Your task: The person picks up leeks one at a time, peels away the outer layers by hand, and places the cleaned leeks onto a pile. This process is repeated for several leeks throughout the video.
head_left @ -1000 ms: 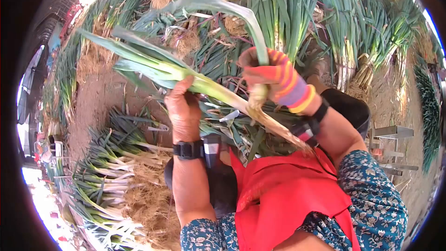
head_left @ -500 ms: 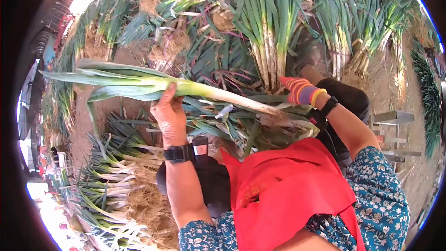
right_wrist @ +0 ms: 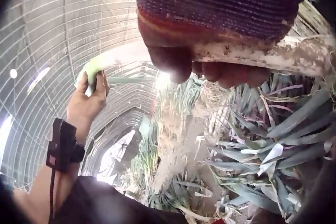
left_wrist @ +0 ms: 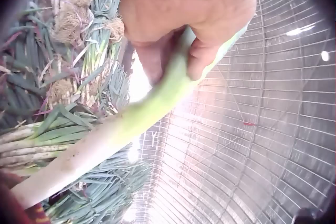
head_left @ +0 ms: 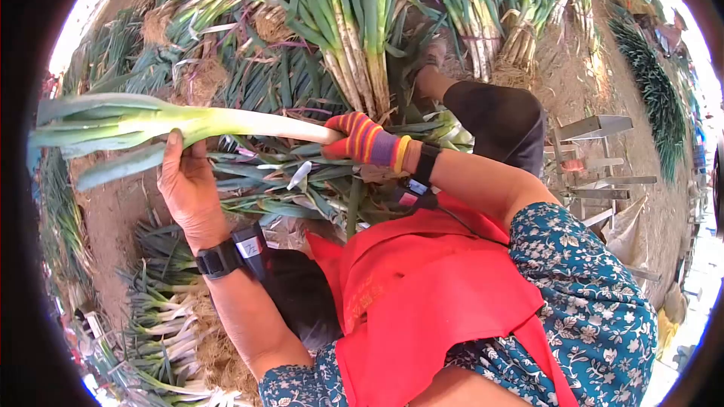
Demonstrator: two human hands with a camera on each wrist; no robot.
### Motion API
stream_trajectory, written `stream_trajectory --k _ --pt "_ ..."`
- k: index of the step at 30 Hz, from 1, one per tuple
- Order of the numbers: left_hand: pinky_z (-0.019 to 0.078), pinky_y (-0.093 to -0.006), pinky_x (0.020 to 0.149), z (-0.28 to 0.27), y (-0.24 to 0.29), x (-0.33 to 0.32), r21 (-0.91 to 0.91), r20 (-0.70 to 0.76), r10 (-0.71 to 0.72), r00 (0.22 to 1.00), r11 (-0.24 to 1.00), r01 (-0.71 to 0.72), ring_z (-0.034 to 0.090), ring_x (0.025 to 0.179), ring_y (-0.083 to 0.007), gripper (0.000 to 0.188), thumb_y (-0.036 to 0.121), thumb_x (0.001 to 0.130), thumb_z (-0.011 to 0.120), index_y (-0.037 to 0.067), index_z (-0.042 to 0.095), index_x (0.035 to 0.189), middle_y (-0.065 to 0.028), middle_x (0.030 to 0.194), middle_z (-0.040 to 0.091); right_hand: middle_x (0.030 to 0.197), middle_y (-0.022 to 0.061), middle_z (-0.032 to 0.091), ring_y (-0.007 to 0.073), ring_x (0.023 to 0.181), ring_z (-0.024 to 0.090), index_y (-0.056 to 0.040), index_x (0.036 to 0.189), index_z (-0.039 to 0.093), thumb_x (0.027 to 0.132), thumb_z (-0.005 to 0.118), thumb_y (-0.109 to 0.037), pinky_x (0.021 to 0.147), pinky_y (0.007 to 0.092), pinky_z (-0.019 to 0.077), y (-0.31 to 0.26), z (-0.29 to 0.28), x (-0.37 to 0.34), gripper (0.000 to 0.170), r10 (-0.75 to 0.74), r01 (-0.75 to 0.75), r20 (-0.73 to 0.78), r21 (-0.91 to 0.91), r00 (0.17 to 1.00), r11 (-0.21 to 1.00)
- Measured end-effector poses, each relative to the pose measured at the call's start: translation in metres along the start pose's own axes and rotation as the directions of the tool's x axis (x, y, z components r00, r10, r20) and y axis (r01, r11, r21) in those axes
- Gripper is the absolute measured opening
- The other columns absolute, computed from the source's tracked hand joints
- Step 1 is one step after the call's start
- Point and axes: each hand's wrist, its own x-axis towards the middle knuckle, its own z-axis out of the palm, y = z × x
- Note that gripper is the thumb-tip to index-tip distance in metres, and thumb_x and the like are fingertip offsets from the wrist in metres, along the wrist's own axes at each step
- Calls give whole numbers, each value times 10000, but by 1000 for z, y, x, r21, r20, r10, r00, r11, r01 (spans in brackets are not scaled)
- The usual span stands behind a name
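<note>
In the head view, we locate the leek crosswise above the leaf pile. The left hand pinches its green section; the gloved right hand grips the lower white shaft. Only the right wrist view shows us the gloved fingers curled beneath the soil-marked shaft. Both wrist views add a curved lattice. We read the wrist label as possibly "72"; the yellow print on the apron is illegible.

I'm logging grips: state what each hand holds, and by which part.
One leek: the left hand pinches it where the green leaves spread; the gloved right hand grips the lower white stem.
</note>
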Motion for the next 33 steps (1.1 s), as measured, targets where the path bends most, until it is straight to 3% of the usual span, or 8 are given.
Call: stream_trajectory --k 12,14,15,16,21,26,29,33 --pt "549 -301 720 -26 4 -1 65 83 -288 954 957 283 635 803 -199 295 57 816 603 -35 560 1093 -117 928 645 760 87 659 91 700 570 20 994 639 696 776 -256 647 289 477 -11 -8 4 429 -106 88 -100 -170 989 981" --pt "529 -298 666 -28 -1 -25 720 68 -255 965 682 129 628 720 -165 137 71 808 595 -33 634 889 -101 815 648 783 56 655 81 722 565 25 990 633 706 767 -227 654 272 474 -28 -7 0 403 -60 51 -76 -123 995 991" --pt "541 -303 661 -12 -1 -40 939 290 -325 900 281 -200 638 702 -160 122 68 788 595 -48 628 801 -101 766 645 790 24 642 59 753 545 35 984 627 720 748 -183 664 264 468 -26 0 4 363 -60 61 -33 51 998 997" --pt "538 -339 646 -28 -38 -42 529 -14 -597 802 676 512 642 642 -224 198 96 763 613 -37 642 907 -132 734 655 790 16 634 50 765 533 40 984 625 730 729 -157 673 260 466 -35 5 6 338 -80 78 16 90 997 993" --pt "484 -268 422 -5 -78 -86 767 86 -898 431 336 546 621 526 -185 266 106 727 662 -49 576 925 -146 705 629 774 30 624 48 770 523 53 1018 619 757 636 -87 681 263 468 -60 5 8 296 -157 155 60 27 986 987" --pt "513 -302 638 -10 -32 -52 545 195 -294 936 826 145 620 756 -182 350 110 786 653 -9 532 1092 -118 890 633 858 121 645 97 791 581 11 1052 603 731 683 -100 698 283 478 -62 -11 -4 349 -270 254 -56 -201 961 946" --pt "507 -371 805 9 23 -46 -16 130 53 990 999 -51 582 991 -213 309 106 837 627 10 545 1120 -121 1040 617 845 121 639 136 777 606 10 1039 594 732 686 -84 695 293 480 -59 -10 -16 334 -295 264 -74 -285 952 922" --pt "538 -446 793 -19 24 -37 -127 55 -85 995 988 91 612 968 -301 219 114 857 611 1 564 1038 -138 977 624 1013 169 595 271 920 601 7 1093 553 735 670 -74 776 337 476 -71 -9 -15 384 -389 354 7 -434 921 829"
